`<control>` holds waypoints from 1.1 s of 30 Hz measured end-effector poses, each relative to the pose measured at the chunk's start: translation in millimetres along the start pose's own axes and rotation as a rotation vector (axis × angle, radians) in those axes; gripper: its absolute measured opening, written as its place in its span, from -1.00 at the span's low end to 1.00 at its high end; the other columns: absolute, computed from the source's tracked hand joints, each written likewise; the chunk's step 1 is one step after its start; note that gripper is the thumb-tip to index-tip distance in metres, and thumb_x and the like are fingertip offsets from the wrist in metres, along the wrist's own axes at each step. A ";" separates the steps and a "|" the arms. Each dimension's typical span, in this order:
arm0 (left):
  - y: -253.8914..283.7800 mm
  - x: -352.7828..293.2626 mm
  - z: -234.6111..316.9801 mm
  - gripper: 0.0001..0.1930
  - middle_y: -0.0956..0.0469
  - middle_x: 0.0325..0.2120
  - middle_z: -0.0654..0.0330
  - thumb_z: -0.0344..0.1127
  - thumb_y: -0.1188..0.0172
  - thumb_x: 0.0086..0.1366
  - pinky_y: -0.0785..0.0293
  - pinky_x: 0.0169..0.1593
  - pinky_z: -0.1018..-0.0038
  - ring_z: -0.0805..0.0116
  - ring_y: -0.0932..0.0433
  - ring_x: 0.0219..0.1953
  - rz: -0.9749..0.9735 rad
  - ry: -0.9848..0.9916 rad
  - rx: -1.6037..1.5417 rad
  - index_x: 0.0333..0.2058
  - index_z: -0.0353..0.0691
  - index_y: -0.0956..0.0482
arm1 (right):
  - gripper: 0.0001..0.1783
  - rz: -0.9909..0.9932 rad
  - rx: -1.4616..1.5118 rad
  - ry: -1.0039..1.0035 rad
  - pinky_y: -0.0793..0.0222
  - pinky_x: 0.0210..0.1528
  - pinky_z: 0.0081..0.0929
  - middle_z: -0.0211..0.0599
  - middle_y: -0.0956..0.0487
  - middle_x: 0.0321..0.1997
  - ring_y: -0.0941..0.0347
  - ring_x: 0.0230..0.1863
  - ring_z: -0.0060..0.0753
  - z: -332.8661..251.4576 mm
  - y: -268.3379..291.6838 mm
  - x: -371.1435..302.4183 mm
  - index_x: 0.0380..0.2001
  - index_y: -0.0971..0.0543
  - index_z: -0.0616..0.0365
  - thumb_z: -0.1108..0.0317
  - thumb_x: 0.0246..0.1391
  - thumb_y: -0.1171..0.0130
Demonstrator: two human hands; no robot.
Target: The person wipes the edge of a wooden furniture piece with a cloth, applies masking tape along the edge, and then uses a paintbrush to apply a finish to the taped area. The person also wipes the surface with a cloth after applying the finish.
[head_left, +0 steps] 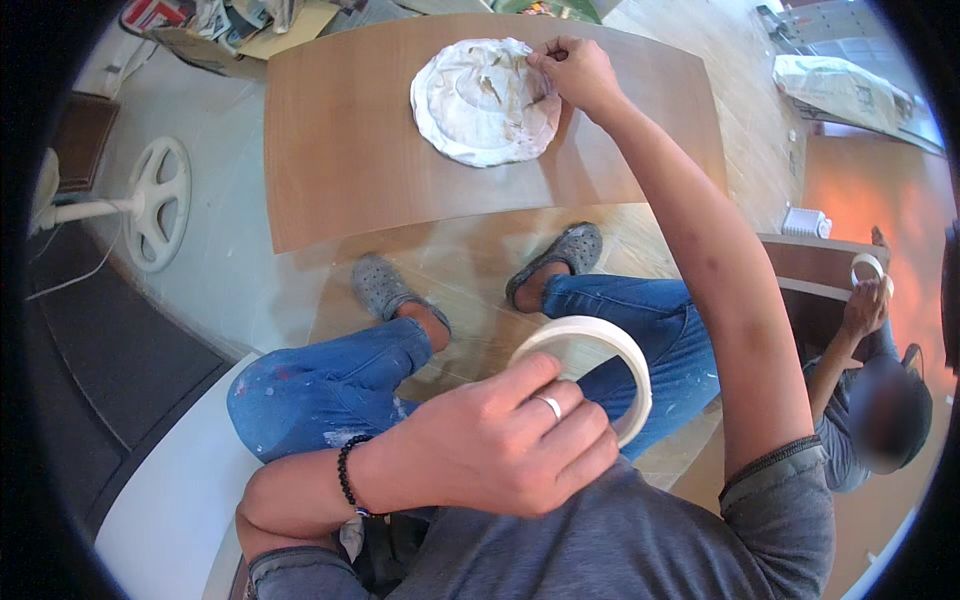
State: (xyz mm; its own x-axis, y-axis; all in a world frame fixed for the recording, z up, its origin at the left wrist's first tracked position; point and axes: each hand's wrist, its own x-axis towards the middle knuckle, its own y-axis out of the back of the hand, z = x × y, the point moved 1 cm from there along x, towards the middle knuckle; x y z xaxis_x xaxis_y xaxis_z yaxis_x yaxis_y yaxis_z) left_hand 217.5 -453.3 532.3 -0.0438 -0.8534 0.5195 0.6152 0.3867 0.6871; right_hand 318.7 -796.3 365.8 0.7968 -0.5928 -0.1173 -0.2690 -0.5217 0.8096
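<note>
Head view: white spoked wheel (pixel 150 205) left, co-worker (pixel 845 430) right, wooden table (pixel 340 150) ahead bearing the crumpled white disc (pixel 460 110). Right hand (pixel 580 72) is outstretched, pinched nearly closed on the disc's edge; left hand (pixel 500 440) curls around a white ring (pixel 633 362).

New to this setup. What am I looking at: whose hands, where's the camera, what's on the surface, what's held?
No machine here: these are a seated person's two bare hands. The one picture comes from the left of two wide fisheye cameras worn on their head, looking down, so straight edges bend near the rim.

On the brown, wood-look tabletop lies a white, round, wrinkled piece with yellowish-brown marks; its material is unclear. The right hand has its fingertips at that piece's upper right edge; whether they pinch it is hard to tell. The left hand holds an off-white, smooth ring above the lap.

The hand at far right belongs to someone else.
</note>
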 end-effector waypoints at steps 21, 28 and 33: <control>-23.1 10.8 7.1 -0.81 -0.49 -0.48 0.04 -0.39 -0.34 0.08 -0.45 -0.18 0.19 -0.04 -0.51 -0.36 -0.312 0.410 0.029 -0.38 -0.27 -0.51 | -0.48 0.116 0.787 0.267 -0.48 0.17 -0.24 -0.07 -0.57 0.18 -0.54 0.18 -0.11 -33.4 52.7 -352.0 0.14 -0.58 0.16 0.32 0.12 -0.45; -33.0 12.2 23.7 -0.79 -0.54 -0.44 0.05 -0.40 -0.36 0.05 -0.46 -0.22 0.20 -0.01 -0.53 -0.36 -0.300 0.355 0.089 -0.34 -0.28 -0.55 | -0.54 0.237 0.735 0.337 -0.53 0.08 -0.31 -0.18 -0.60 0.11 -0.58 0.09 -0.21 -23.6 61.1 -370.8 0.04 -0.65 0.12 0.32 0.07 -0.50; -37.0 1.1 29.0 -0.79 -0.54 -0.45 0.05 -0.40 -0.36 0.05 -0.46 -0.21 0.21 0.00 -0.54 -0.35 -0.322 0.372 0.073 -0.34 -0.29 -0.55 | -0.57 0.208 0.721 0.322 -0.53 0.05 -0.31 -0.20 -0.62 0.05 -0.59 0.06 -0.23 -20.2 52.5 -382.6 0.02 -0.66 0.13 0.34 0.07 -0.49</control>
State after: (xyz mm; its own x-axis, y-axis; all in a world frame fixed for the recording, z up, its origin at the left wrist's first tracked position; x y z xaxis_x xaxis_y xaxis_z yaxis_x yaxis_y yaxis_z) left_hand 171.9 -458.4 522.2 0.0692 -0.9953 0.0677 0.5589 0.0948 0.8238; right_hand 10.7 -584.5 464.8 0.7788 -0.5732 0.2548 -0.6235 -0.7519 0.2144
